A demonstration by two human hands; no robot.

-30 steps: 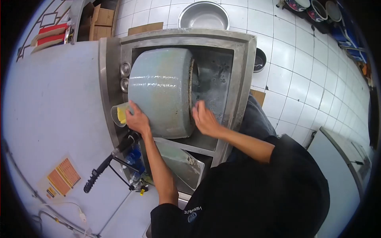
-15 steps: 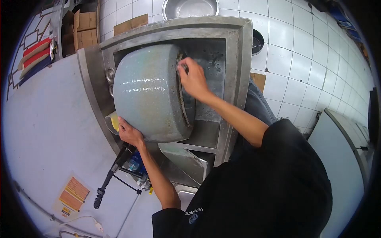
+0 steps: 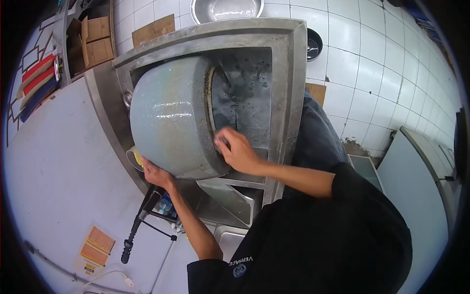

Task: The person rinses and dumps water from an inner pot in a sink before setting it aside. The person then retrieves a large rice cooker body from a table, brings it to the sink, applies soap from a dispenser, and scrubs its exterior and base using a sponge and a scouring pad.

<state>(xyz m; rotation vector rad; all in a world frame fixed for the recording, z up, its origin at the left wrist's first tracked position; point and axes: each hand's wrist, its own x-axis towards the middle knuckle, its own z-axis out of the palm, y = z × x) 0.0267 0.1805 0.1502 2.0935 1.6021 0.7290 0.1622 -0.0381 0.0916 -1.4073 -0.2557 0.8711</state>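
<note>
A large, wet, pale blue-grey pot (image 3: 169, 117) lies tipped on its side in the metal sink (image 3: 281, 98). A rough, brownish ring (image 3: 209, 98) runs around its end on the right. My left hand (image 3: 156, 175) grips the pot low on its left side, fingers against the wall. Beside those fingers is a clear cup (image 3: 131, 158) with something yellow (image 3: 137, 158) in it. My right hand (image 3: 238, 152) is closed at the lower part of the ring, pressing a small grey scrubber that the fingers mostly hide.
A black-handled spray nozzle (image 3: 152, 198) sticks out below my left hand. A metal sheet (image 3: 227, 198) leans in the nearer basin. Beyond the sink stand a metal bowl (image 3: 227, 11) and a black pan (image 3: 313, 45) on the tiled floor. A white counter (image 3: 54, 161) lies left.
My right hand has moved down along the ring, from its upper part to its lower part. My left hand stays on the pot. The view has shifted slightly.
</note>
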